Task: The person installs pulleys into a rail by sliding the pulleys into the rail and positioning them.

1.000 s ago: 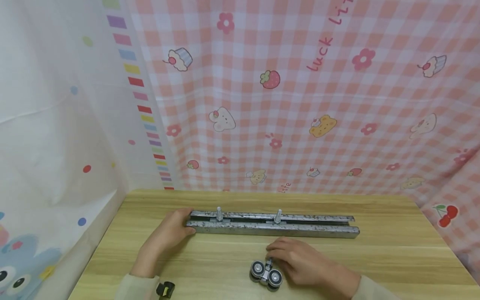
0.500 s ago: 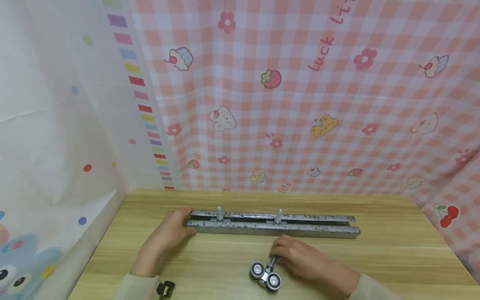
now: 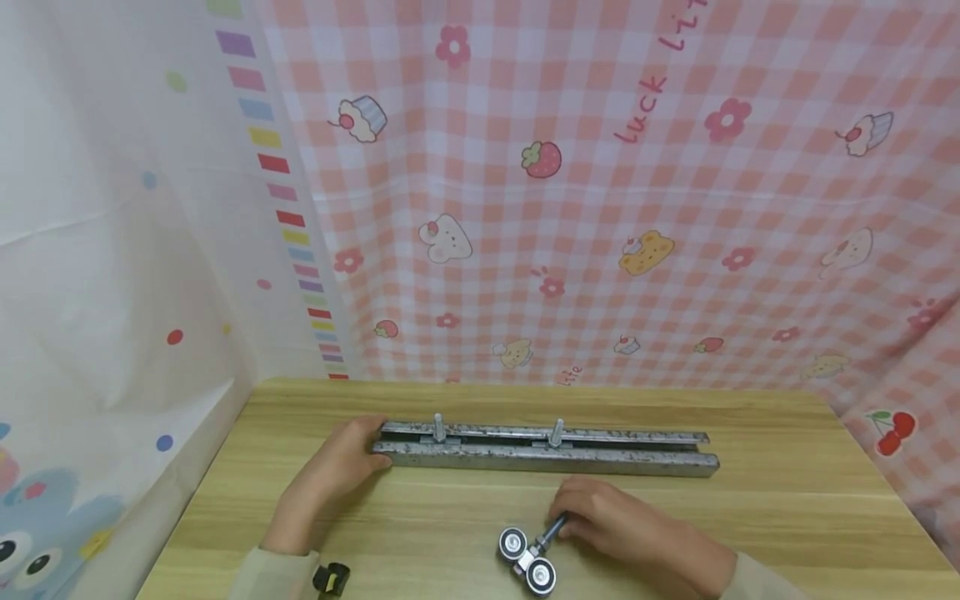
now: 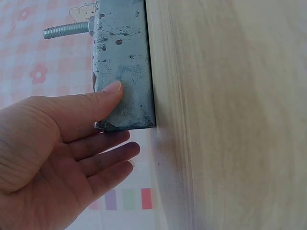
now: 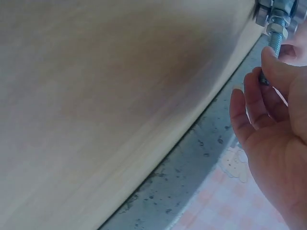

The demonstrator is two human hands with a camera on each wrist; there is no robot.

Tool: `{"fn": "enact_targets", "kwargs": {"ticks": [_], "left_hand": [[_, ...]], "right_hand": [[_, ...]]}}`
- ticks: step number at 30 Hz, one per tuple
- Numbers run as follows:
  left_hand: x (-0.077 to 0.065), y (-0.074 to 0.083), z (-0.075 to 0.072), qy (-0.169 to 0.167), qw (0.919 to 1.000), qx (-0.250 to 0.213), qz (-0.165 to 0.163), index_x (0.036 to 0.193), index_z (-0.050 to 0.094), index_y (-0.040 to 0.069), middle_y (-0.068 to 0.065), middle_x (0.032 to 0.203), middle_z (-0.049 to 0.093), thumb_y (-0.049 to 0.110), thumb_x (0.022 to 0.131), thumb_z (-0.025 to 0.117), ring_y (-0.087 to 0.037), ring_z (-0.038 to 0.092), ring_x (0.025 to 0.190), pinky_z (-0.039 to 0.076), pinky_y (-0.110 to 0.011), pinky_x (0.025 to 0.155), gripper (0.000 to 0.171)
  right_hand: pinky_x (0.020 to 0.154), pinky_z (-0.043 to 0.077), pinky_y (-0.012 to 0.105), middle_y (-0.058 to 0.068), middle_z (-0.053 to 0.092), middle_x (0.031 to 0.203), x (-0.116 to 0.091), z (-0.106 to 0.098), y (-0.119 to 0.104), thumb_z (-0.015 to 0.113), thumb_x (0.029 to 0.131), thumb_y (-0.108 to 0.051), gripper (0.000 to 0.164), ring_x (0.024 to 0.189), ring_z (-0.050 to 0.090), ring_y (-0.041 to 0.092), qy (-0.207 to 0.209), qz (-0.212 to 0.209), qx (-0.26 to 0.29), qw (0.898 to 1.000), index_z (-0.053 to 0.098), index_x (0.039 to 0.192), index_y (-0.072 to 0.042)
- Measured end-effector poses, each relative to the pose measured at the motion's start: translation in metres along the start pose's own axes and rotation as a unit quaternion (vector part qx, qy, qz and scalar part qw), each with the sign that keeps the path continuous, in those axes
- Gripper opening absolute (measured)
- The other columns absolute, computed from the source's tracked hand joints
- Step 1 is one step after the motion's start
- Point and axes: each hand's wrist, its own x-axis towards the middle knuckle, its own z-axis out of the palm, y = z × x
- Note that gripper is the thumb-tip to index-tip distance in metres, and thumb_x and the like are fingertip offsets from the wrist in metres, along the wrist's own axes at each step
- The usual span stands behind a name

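A slotted grey metal rail (image 3: 630, 463), speckled with dark spots, lies lengthwise on the table. Two threaded bolts (image 3: 557, 432) stand up out of its slot. My left hand (image 3: 337, 467) holds the rail's left end, its thumb (image 4: 103, 98) flat on the near side wall. In front of the rail, my right hand (image 3: 615, 523) pinches the threaded stem of a roller trolley (image 3: 527, 560). The trolley's wheels point toward the left and front, and its stem slants up to the right. In the right wrist view, nuts (image 5: 277, 29) show on the stem above the thumb.
The wood-grain table (image 3: 780, 517) extends right of the rail. A pink checked cloth (image 3: 585, 208) hangs behind it and a white printed cloth (image 3: 135, 275) at the left. A small black object (image 3: 332, 577) is beside the left sleeve.
My right hand has shifted slightly right, and the trolley's stem has swung down to the right, out from behind the fingers. The left hand and the rail have stayed in place.
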Motion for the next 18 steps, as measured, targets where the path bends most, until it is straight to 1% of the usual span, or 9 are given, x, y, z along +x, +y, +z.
{"fn": "enact_targets", "kwargs": {"ticks": [6, 12, 15, 18], "left_hand": [[0.0, 0.0, 0.0, 0.0, 1.0, 0.003, 0.001, 0.133, 0.064, -0.009, -0.025, 0.132, 0.067, -0.002, 0.088, 0.081, -0.041, 0.061, 0.126, 0.05, -0.057, 0.108, 0.049], [0.0, 0.0, -0.001, 0.004, 1.0, 0.003, 0.007, 0.131, 0.066, -0.007, -0.023, 0.13, 0.068, -0.002, 0.087, 0.081, -0.04, 0.063, 0.124, 0.05, -0.056, 0.107, 0.047], [0.0, -0.001, 0.0, 0.006, 0.9999, 0.005, 0.009, 0.13, 0.067, -0.006, -0.022, 0.129, 0.069, -0.002, 0.087, 0.082, -0.039, 0.063, 0.123, 0.051, -0.056, 0.107, 0.046], [0.0, -0.001, 0.0, 0.007, 0.9999, 0.006, 0.009, 0.13, 0.067, -0.006, -0.021, 0.129, 0.069, -0.002, 0.086, 0.082, -0.039, 0.063, 0.123, 0.051, -0.056, 0.106, 0.046]], "right_hand": [[0.084, 0.058, 0.019, -0.006, 0.07, 0.103, 0.0, -0.006, -0.01, 0.076, 0.095, -0.008, 0.012, 0.096, 0.064, 0.002, -0.01, 0.022, 0.038, 0.999, 0.074, 0.106, -0.012], [0.084, 0.058, 0.018, -0.006, 0.07, 0.106, 0.003, -0.009, -0.02, 0.073, 0.098, -0.009, 0.011, 0.098, 0.064, -0.001, -0.022, 0.04, 0.072, 0.996, 0.074, 0.108, -0.013], [0.083, 0.058, 0.018, -0.007, 0.07, 0.107, 0.005, -0.01, -0.024, 0.072, 0.099, -0.01, 0.011, 0.098, 0.063, -0.001, -0.023, 0.034, 0.076, 0.996, 0.073, 0.109, -0.015], [0.082, 0.056, 0.015, -0.007, 0.069, 0.108, 0.006, -0.01, -0.029, 0.071, 0.1, -0.009, 0.012, 0.098, 0.063, 0.0, -0.021, 0.018, 0.075, 0.997, 0.073, 0.11, -0.016]]}}
